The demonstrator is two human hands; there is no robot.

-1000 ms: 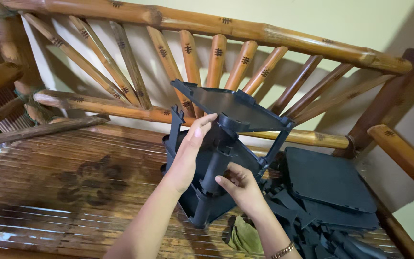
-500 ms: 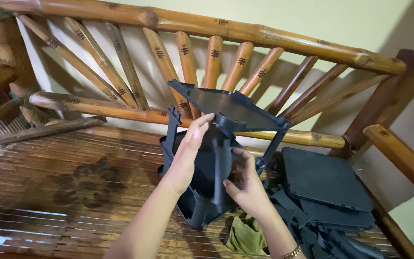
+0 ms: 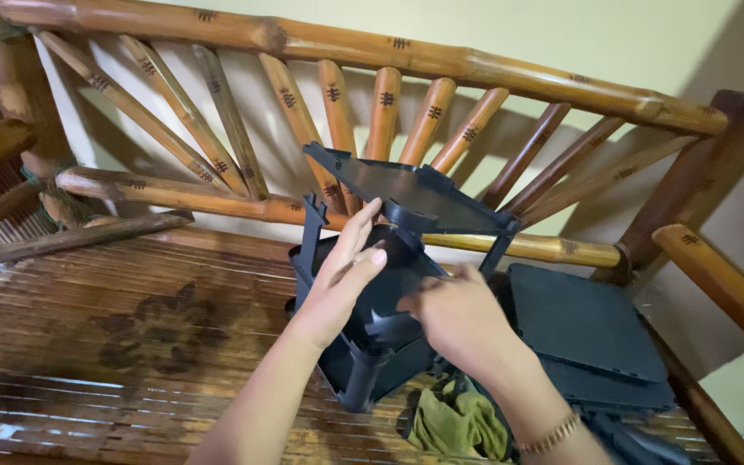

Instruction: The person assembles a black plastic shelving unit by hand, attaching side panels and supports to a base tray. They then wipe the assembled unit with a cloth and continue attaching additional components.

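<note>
A black plastic shelf rack (image 3: pixel 406 194) with tiers on thin posts stands tilted on a bamboo bench seat (image 3: pixel 131 327). My left hand (image 3: pixel 342 275) lies flat against the rack's middle tier, fingers pointing up toward the top tray. My right hand (image 3: pixel 454 314), with a gold bracelet on the wrist, presses into the rack's lower right side; what its fingers grip is hidden. The lowest tier with a round corner socket (image 3: pixel 363 379) tips toward me.
More flat black plastic trays (image 3: pixel 587 331) are stacked on the seat at the right. A crumpled green cloth (image 3: pixel 458 422) lies in front of them. The bench's bamboo backrest (image 3: pixel 372 52) and right armrest (image 3: pixel 716 275) close in the space. A pale wall stands behind.
My right hand has shifted a little up and to the right along the rack's lower side. The left hand stays on the middle tier. The view has drifted slightly.
</note>
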